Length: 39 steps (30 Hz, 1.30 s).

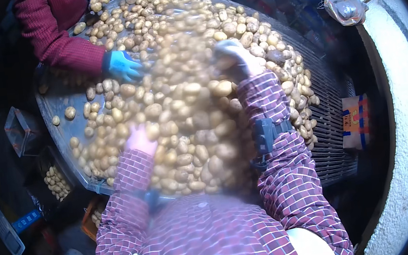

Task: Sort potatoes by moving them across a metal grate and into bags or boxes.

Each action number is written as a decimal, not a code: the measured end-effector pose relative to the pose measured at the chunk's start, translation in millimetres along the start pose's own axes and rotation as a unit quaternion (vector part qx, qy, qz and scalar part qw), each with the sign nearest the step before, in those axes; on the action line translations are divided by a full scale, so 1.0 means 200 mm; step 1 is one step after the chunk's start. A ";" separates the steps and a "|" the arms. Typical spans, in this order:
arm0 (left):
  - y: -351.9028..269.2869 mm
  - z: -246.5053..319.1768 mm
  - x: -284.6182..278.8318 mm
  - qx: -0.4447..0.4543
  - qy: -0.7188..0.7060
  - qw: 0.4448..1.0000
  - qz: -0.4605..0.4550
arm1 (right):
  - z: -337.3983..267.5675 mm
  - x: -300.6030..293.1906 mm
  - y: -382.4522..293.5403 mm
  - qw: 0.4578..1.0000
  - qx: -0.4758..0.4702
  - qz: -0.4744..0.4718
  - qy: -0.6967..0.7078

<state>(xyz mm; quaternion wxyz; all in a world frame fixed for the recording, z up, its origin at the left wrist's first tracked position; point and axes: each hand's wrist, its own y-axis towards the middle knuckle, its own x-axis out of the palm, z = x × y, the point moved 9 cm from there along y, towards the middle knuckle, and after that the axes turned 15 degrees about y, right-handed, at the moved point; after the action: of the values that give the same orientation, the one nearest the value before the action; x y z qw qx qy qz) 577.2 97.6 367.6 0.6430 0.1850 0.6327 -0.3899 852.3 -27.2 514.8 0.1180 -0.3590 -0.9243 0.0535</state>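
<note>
Potatoes of mixed sizes are heaped over a large sorting table with a raised rim. My left hand, which looks bare, is among the potatoes on the near left part of the heap; motion blur hides its fingers. At the right of the heap is my right hand in a pale glove, its fingers curled beside potatoes. Whether it holds one cannot be made out. Much of the middle of the picture is blurred or hazy.
A co-worker's blue-gloved hand reaches in from the upper left; their other hand is at the top. Slatted rack on the right, near a printed carton. Potatoes in a container, an orange crate and a scale lie lower left.
</note>
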 end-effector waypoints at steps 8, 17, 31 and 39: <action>0.03 0.01 0.03 -0.040 -0.067 0.993 -0.093 | 0.60 0.05 0.12 0.522 0.240 -0.079 -0.815; 0.01 -0.04 0.04 -0.034 -0.104 0.990 -0.093 | 0.55 0.04 0.12 0.574 0.183 -0.054 -0.796; -0.01 -0.02 0.06 -0.048 -0.066 0.994 -0.079 | 0.32 0.16 0.39 0.685 0.134 -0.121 -0.706; 0.02 -0.02 0.03 -0.054 -0.092 0.994 -0.023 | 0.55 -0.04 0.42 0.809 0.136 -0.065 -0.569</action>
<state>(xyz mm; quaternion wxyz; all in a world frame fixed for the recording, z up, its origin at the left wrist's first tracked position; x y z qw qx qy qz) 576.9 101.7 360.0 0.6983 0.0981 0.5953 -0.3852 885.4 27.9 390.4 -0.3778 -0.1834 -0.8309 0.3650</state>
